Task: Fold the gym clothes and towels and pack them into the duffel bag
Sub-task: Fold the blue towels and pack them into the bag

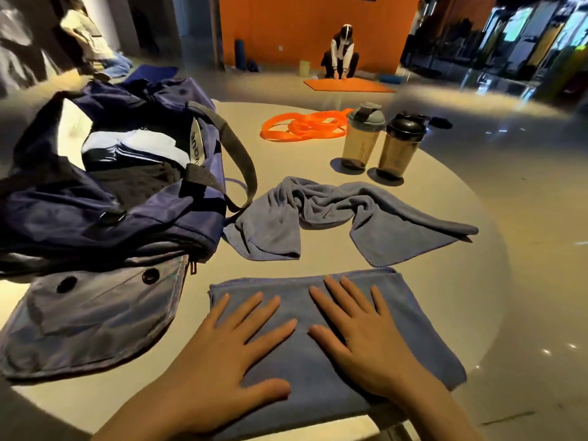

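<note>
A folded blue-grey towel (410,316) lies flat at the near edge of the round white table (445,192). My left hand (232,354) and my right hand (362,332) both press flat on it, fingers spread. Behind it a second blue-grey towel (334,214) lies crumpled. On the left stands the open navy duffel bag (133,211), its flap (95,313) hanging toward me. Light and dark folded clothes (133,148) sit inside the bag.
Two shaker bottles (361,138) (401,148) stand at the back right of the table, with orange resistance bands (302,125) behind them. On the floor beyond, a person (342,52) crouches at an orange mat (348,85). Another person (89,36) sits at far left.
</note>
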A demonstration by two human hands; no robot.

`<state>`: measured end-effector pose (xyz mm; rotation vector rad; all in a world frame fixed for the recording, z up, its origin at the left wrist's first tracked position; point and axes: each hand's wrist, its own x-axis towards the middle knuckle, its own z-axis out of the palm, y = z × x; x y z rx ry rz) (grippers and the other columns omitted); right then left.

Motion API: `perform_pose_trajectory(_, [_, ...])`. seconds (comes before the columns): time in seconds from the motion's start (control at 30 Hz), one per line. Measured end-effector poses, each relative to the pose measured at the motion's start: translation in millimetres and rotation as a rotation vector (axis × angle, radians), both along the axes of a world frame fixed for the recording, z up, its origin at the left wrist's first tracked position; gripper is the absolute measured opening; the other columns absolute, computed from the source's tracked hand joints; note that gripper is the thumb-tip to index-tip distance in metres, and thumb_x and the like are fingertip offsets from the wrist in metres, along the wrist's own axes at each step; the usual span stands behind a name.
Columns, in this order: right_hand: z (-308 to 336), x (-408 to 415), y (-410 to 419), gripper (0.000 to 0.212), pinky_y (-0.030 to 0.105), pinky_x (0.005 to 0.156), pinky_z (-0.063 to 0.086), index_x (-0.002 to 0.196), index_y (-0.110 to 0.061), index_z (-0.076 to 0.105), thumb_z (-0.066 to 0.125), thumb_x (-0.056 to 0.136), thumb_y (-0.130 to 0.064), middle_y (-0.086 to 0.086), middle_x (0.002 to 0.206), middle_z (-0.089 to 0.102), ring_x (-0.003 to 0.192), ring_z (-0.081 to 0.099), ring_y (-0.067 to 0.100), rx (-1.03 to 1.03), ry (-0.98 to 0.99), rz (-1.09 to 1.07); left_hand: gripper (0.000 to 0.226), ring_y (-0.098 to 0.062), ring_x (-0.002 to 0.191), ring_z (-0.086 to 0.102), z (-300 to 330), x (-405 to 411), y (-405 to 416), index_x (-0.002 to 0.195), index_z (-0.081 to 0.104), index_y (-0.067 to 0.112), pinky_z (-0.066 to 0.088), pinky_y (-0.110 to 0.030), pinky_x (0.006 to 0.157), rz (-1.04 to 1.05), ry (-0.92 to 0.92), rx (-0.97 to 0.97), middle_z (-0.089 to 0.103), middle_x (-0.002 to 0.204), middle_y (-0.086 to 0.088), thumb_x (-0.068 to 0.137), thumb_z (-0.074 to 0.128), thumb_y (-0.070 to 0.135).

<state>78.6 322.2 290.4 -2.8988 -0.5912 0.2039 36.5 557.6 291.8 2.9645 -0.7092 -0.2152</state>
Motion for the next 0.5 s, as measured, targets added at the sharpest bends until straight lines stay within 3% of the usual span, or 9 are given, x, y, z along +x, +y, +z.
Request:
perform_pose_trajectory(0.07, [1,0,0,0.075,0.042,0.113,-0.022,0.134,-0.057,-0.021,-0.029,0.063,-0.078,-0.021,0.153,-0.025,0.141,-0.026,0.004,-0.014,-0.003,0.003,0.071,-0.007,0.146,0.005,-2,-4,8,0.147,0.015,0.053,0.010,-0.035,0.111,0.097,0.043,-0.146,0.010,0.159,0.016,0.083,0.011,0.085])
perform_pose_trajectory(0.13, [1,2,1,0.075,0.042,0.114,-0.021,0.135,-0.056,-0.020,-0.029,0.063,-0.078,-0.021,0.152,-0.024,0.142,-0.024,0.004,-0.023,0.005,-0.002,0.078,0.001,0.141,-0.025,-8,-9,17,0.138,0.000,0.065,-0.009,-0.027,0.115,0.279,-0.001,-0.288,-0.024,0.152,0.025,0.066,-0.011,0.093])
perform_pose_trajectory(0.23, [3,2,4,0.081,0.043,0.115,-0.019,0.138,-0.053,-0.019,-0.031,0.062,-0.077,-0.020,0.153,-0.022,0.142,-0.022,0.004,-0.043,0.007,-0.010,0.086,0.005,0.133,-0.031,-6,-21,21,0.130,-0.014,0.066,-0.005,-0.022,0.114,0.480,-0.010,-0.263,-0.037,0.140,0.027,0.049,-0.022,0.093])
perform_pose_trajectory(0.3, [3,3,6,0.085,0.042,0.115,-0.019,0.139,-0.051,-0.020,-0.034,0.059,-0.077,-0.020,0.154,-0.022,0.142,-0.022,0.004,-0.052,-0.003,-0.025,0.088,0.005,0.137,-0.020,-8,-25,19,0.132,-0.010,0.066,-0.006,-0.020,0.112,0.496,-0.012,-0.307,-0.028,0.144,0.028,0.049,-0.022,0.093])
perform_pose_trajectory(0.33, [3,3,7,0.086,0.042,0.115,-0.020,0.139,-0.050,-0.020,-0.035,0.059,-0.077,-0.019,0.154,-0.021,0.142,-0.022,0.004,-0.054,-0.007,-0.033,0.086,0.004,0.141,-0.006,-11,-26,18,0.134,0.000,0.065,-0.002,-0.020,0.113,0.490,-0.021,-0.351,-0.014,0.150,0.026,0.054,-0.016,0.093])
perform_pose_trajectory(0.37, [3,2,8,0.085,0.042,0.114,-0.020,0.138,-0.050,-0.021,-0.035,0.058,-0.076,-0.020,0.154,-0.021,0.142,-0.021,0.004,-0.056,-0.009,-0.038,0.082,0.002,0.139,0.012,-11,-26,16,0.135,0.011,0.062,0.008,-0.019,0.111,0.490,-0.028,-0.410,0.006,0.154,0.024,0.061,-0.005,0.093])
perform_pose_trajectory(0.43, [3,1,9,0.085,0.041,0.115,-0.019,0.136,-0.052,-0.022,-0.037,0.056,-0.077,-0.020,0.153,-0.021,0.142,-0.021,0.003,-0.057,-0.001,-0.047,0.066,0.001,0.123,0.037,-5,-25,10,0.131,0.029,0.057,0.027,-0.013,0.098,0.509,-0.070,-0.528,0.040,0.139,0.022,0.070,0.033,0.083])
perform_pose_trajectory(0.5, [3,1,9,0.088,0.041,0.115,-0.019,0.136,-0.054,-0.020,-0.039,0.053,-0.077,-0.022,0.152,-0.021,0.142,-0.021,0.003,-0.046,0.004,-0.051,0.048,-0.001,0.113,0.049,4,-23,4,0.120,0.037,0.058,0.036,-0.012,0.087,0.540,-0.066,-0.603,0.051,0.126,0.022,0.079,0.060,0.057])
